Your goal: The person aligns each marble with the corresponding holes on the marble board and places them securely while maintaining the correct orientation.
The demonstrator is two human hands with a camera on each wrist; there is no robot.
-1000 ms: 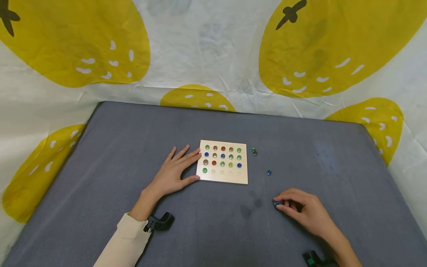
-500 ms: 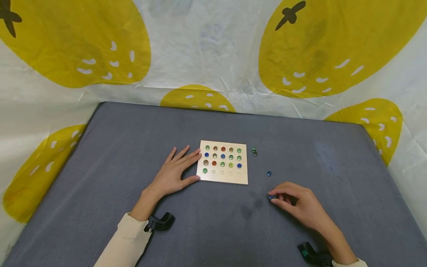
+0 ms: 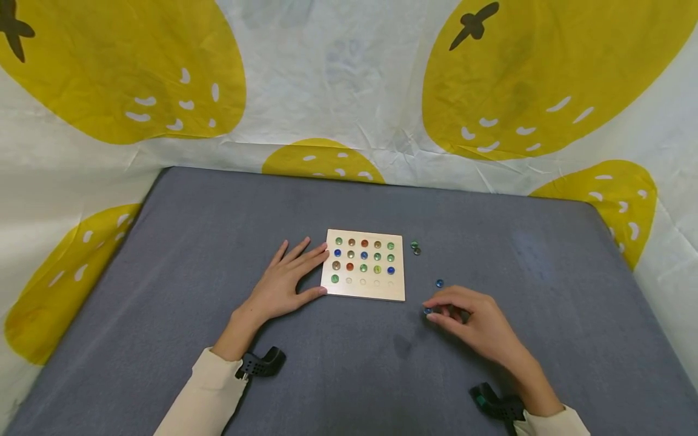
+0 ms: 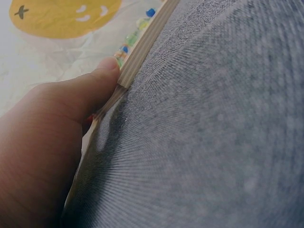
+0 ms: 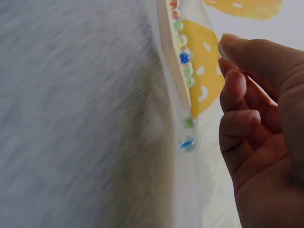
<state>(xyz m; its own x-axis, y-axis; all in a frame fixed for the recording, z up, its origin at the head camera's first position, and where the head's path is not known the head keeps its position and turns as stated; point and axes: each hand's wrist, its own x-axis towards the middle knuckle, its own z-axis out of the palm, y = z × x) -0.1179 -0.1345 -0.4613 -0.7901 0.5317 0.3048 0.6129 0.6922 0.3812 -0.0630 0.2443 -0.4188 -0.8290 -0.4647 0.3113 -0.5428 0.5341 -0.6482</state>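
A pale wooden board (image 3: 362,290) lies mid-table, with rows of green, brown, red and blue marbles in its hollows. In its nearest row only the leftmost hollow bears a green marble (image 3: 335,278). My left hand (image 3: 278,287) lies spread at the board's left edge, and the left wrist view has its thumb (image 4: 107,71) against the board's corner. Between thumb and fingertips my right hand (image 3: 471,318) pinches a blue marble (image 3: 428,311), right of the board's near corner; in the right wrist view the fingers mostly cover it.
Just beyond the right hand a loose blue marble (image 3: 439,283) lies on the grey cloth (image 3: 245,200). Two greenish marbles (image 3: 416,247) sit together by the board's far right corner. A white sheet with yellow fruit shapes (image 3: 338,79) hangs behind the table.
My right hand has moved left and away from me with the pinched blue marble, closer to the board. The left hand has stayed in place.
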